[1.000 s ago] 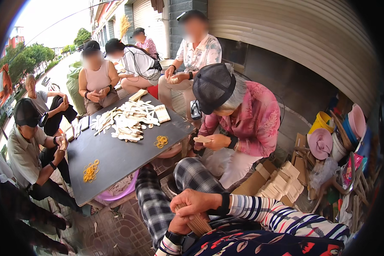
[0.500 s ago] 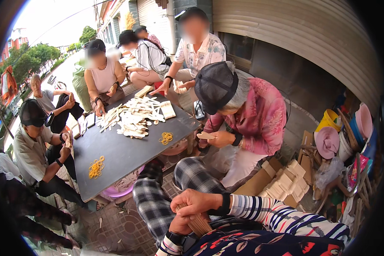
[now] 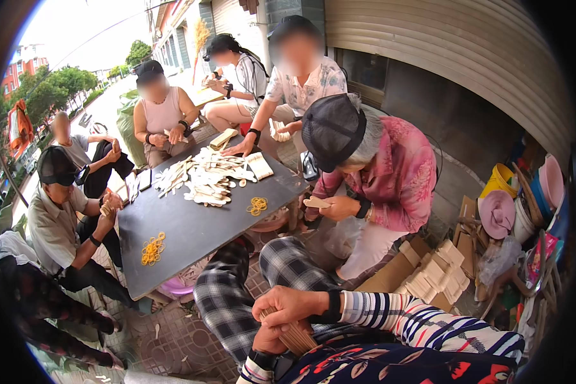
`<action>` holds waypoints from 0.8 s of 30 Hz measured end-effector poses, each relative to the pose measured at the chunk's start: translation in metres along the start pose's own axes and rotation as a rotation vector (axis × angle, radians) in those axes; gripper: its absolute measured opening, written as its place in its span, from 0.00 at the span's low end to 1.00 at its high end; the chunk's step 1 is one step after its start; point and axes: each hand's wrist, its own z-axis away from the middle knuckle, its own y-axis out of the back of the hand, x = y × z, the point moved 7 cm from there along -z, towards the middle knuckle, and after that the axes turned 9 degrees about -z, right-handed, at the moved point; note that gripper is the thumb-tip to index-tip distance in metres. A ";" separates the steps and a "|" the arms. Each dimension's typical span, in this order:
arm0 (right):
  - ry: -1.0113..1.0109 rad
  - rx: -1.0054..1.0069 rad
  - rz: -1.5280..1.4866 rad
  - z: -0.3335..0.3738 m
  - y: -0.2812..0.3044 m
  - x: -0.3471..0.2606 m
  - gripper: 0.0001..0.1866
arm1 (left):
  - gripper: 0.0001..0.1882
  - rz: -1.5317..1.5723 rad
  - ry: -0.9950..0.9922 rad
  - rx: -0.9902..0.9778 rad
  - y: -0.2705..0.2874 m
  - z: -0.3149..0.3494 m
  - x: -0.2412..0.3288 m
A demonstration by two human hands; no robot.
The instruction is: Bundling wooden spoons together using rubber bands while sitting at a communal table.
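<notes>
Low over my lap, I hold a stack of thin flat wooden sticks [image 3: 297, 339], seen mostly edge-on. My left hand [image 3: 270, 339] is closed around the stack from below. Over its upper end lies my right hand [image 3: 289, 303], with its fingers curled around it. The covered ends of the sticks are hidden by my fingers. In front of my knees, a heap of loose flat wooden spoons [image 3: 208, 179] lies on the dark table [image 3: 192, 230].
Yellow rubber bands [image 3: 152, 248] lie at the table's near left, with another cluster [image 3: 257, 205] at its right edge. A co-worker in pink [image 3: 397, 173] sits close at right. Beyond stand a cardboard box of wooden bundles [image 3: 438, 272] and a yellow bucket [image 3: 498, 180].
My view has shifted slightly, while my hands keep their grip on the stack. Across the table, one co-worker's hand has left the heap; another's has come down at its far right edge.
</notes>
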 end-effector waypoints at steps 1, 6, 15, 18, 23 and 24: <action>-0.003 0.000 0.004 0.000 -0.001 -0.003 0.09 | 0.21 -0.002 -0.002 -0.003 -0.001 0.001 0.001; -0.008 0.021 -0.032 0.000 -0.003 -0.003 0.10 | 0.23 -0.015 -0.018 -0.026 -0.001 0.001 0.003; -0.014 0.032 -0.045 -0.001 -0.001 0.004 0.09 | 0.24 -0.009 -0.031 -0.015 0.000 -0.001 0.004; 0.013 0.035 -0.028 -0.002 0.001 0.008 0.09 | 0.24 -0.019 -0.026 -0.011 0.004 -0.001 0.003; 0.002 0.011 0.004 -0.002 0.001 0.004 0.09 | 0.25 -0.026 -0.032 0.014 0.005 0.000 0.003; 0.007 0.006 -0.003 -0.002 0.001 0.003 0.09 | 0.25 -0.022 -0.031 0.019 0.003 0.000 0.004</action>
